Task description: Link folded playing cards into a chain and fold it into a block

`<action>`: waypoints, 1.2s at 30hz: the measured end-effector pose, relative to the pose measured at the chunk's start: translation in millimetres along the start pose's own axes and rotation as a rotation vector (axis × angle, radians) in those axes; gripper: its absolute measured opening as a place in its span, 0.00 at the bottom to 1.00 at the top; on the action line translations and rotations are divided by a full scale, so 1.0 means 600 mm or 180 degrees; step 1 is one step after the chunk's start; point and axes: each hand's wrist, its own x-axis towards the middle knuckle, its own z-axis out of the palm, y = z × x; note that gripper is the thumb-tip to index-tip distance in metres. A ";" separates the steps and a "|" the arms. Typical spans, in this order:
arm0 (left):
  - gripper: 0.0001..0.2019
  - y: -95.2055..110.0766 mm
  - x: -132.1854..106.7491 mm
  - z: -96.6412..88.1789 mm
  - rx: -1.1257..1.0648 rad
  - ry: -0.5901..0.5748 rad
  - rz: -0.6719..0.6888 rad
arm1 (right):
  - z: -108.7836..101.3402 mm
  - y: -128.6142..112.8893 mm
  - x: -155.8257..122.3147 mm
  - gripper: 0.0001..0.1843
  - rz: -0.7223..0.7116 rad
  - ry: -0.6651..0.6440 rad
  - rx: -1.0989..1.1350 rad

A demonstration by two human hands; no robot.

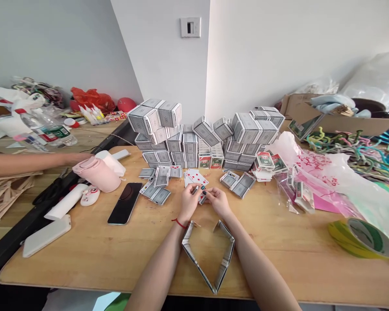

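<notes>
My left hand (190, 199) and my right hand (217, 200) meet at the middle of the table, fingers pinched on a small playing card (201, 199) between them. Most of that card is hidden by the fingers. Just beyond lie loose face-up playing cards (194, 176) with red pips. Between my forearms stands a diamond-shaped strip of folded cards (225, 264), with a gap at its far end. Folded card pieces lie to the left (156, 194) and to the right (243, 185). Behind them rises a stacked structure of card boxes (190, 144).
A black phone (125, 203), a pink cup (99, 174) and a white power bank (47, 236) lie on the left. A yellow tape roll (340, 238), plastic bags (324, 168) and card packs (265, 160) are on the right. Another person's arm (32, 164) reaches in from the left.
</notes>
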 end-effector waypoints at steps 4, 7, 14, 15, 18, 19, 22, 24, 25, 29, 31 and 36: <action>0.12 -0.001 0.002 -0.002 -0.0086 0.0041 -0.0130 | -0.002 0.006 0.003 0.17 -0.0048 0.0043 -0.0135; 0.12 -0.001 0.003 -0.001 -0.0131 0.0080 -0.0169 | -0.003 0.008 0.004 0.17 -0.0102 0.0073 -0.0235; 0.10 -0.001 0.002 0.004 -0.0516 0.0229 -0.0296 | -0.005 0.012 0.004 0.11 -0.0396 0.0260 -0.0641; 0.10 -0.002 0.002 0.004 -0.0626 0.0236 -0.0345 | -0.005 0.012 0.004 0.10 -0.0403 0.0266 -0.0640; 0.11 -0.003 0.003 0.005 -0.0870 0.0275 -0.0470 | -0.001 0.011 0.004 0.10 -0.0410 0.0273 -0.0624; 0.12 -0.003 0.004 0.005 -0.0867 0.0301 -0.0476 | 0.000 0.011 0.005 0.11 -0.0410 0.0276 -0.0617; 0.12 0.000 0.005 0.005 -0.0611 0.0279 -0.0364 | 0.000 0.007 0.006 0.12 -0.0345 0.0216 -0.0554; 0.13 0.002 0.004 0.005 -0.0419 0.0149 -0.0250 | -0.001 0.003 0.006 0.14 -0.0267 0.0130 -0.0517; 0.13 0.004 0.003 0.004 -0.0346 0.0090 -0.0194 | -0.002 0.002 0.006 0.15 -0.0232 0.0100 -0.0519; 0.13 0.008 0.001 0.003 -0.0205 -0.0014 -0.0071 | -0.001 -0.004 0.005 0.16 -0.0290 0.0103 -0.0725; 0.14 0.009 0.002 0.003 -0.0411 -0.0083 -0.0161 | -0.001 -0.005 0.005 0.15 -0.0394 0.0160 -0.0746; 0.16 0.010 0.006 0.008 -0.1681 -0.0179 -0.0475 | -0.008 -0.006 0.011 0.15 -0.0491 0.0558 -0.0422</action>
